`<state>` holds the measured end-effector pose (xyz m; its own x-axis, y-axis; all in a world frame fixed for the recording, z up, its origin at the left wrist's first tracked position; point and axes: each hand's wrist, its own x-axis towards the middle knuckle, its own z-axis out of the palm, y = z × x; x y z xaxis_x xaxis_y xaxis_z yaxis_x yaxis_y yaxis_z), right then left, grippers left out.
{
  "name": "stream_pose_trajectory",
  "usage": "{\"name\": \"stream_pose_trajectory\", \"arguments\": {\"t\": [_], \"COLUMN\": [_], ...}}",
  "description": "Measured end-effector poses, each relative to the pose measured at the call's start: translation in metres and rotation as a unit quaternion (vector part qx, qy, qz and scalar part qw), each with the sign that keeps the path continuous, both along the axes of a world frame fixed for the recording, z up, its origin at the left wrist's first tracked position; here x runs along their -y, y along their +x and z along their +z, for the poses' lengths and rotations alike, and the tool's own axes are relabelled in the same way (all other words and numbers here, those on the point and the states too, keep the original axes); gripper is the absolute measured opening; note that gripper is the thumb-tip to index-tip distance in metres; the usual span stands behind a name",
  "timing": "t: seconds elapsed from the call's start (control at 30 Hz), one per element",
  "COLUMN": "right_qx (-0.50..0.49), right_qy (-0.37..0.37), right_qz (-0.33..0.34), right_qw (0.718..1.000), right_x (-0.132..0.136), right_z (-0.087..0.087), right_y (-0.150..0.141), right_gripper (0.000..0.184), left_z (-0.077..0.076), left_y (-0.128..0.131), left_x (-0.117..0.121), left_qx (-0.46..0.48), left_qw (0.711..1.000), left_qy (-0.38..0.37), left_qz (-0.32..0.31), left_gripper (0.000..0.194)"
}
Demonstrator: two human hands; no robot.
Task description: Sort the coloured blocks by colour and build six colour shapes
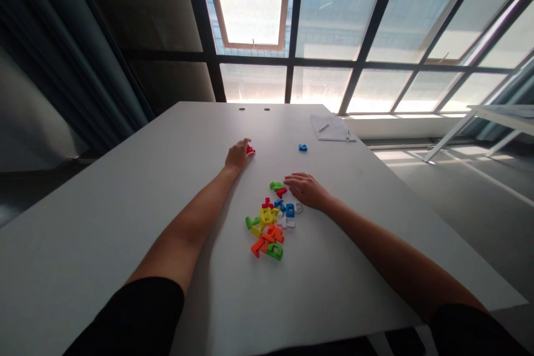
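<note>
The small red piece (251, 149) lies at eleven o'clock from the letter pile (266, 218), the left hand (237, 154) curled about it; whether gripped, I cannot tell. Light, low fingertips should control it best. The right hand (307, 190), loosely open, is at two o'clock; a blue piece (302, 147), one o'clock.

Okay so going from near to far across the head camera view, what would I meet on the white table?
Green piece, then blue pieces, right hand, lone blue piece, papers with pens.
</note>
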<state>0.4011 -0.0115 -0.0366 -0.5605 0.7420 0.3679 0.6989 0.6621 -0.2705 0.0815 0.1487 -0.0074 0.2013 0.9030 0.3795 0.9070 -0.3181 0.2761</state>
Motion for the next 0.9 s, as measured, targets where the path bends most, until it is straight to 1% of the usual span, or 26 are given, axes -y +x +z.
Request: {"name": "stream_pose_trajectory", "arguments": {"t": [0.07, 0.13, 0.2, 0.3, 0.4, 0.57, 0.67, 0.73, 0.8, 0.87, 0.9], "right_qx": [0.002, 0.000, -0.004, -0.010, -0.015, -0.007, -0.001, -0.001, -0.006, -0.020, -0.030], "right_qy": [-0.001, -0.003, -0.004, -0.006, -0.006, -0.010, -0.013, -0.013, -0.011, -0.005, -0.001], "right_qz": [-0.002, -0.003, -0.003, -0.003, -0.004, -0.006, -0.006, -0.005, -0.005, 0.003, 0.014], "right_qw": [1.000, 1.000, 1.000, 1.000, 1.000, 1.000, 1.000, 1.000, 1.000, 1.000, 0.999], "right_x": [0.000, 0.001, 0.001, 0.002, 0.003, 0.004, 0.003, 0.002, 0.002, 0.003, 0.004], "right_z": [0.000, 0.001, 0.001, 0.001, 0.002, 0.004, 0.004, 0.004, 0.003, 0.003, 0.004], "right_y": [0.000, 0.000, -0.001, -0.001, -0.002, -0.001, -0.001, -0.001, 0.000, 0.001, 0.002], "right_gripper": [0.036, 0.036, 0.036, 0.036, 0.036, 0.037, 0.036, 0.036, 0.036, 0.038, 0.040], "left_z": [-0.003, -0.005, -0.007, -0.007, -0.006, -0.004, -0.004, -0.005, -0.008, -0.010, -0.012], "left_y": [-0.006, -0.013, -0.019, -0.020, -0.015, -0.005, -0.001, -0.002, -0.005, -0.009, -0.012], "left_x": [-0.006, -0.011, -0.016, -0.021, -0.025, -0.028, -0.026, -0.022, -0.015, -0.004, 0.002], "left_qx": [-0.007, -0.021, -0.030, -0.025, -0.015, -0.023, -0.030, -0.024, -0.014, -0.007, -0.007], "left_qw": [1.000, 0.998, 0.996, 0.995, 0.996, 0.999, 0.999, 0.999, 1.000, 1.000, 1.000], "left_qy": [0.016, 0.013, -0.002, -0.025, -0.034, -0.027, -0.022, -0.011, 0.003, 0.013, 0.016], "left_qz": [-0.020, -0.055, -0.082, -0.095, -0.078, -0.032, -0.024, -0.017, -0.001, 0.019, 0.024], "left_gripper": [0.062, 0.063, 0.058, 0.051, 0.047, 0.043, 0.042, 0.048, 0.059, 0.067, 0.068]}}
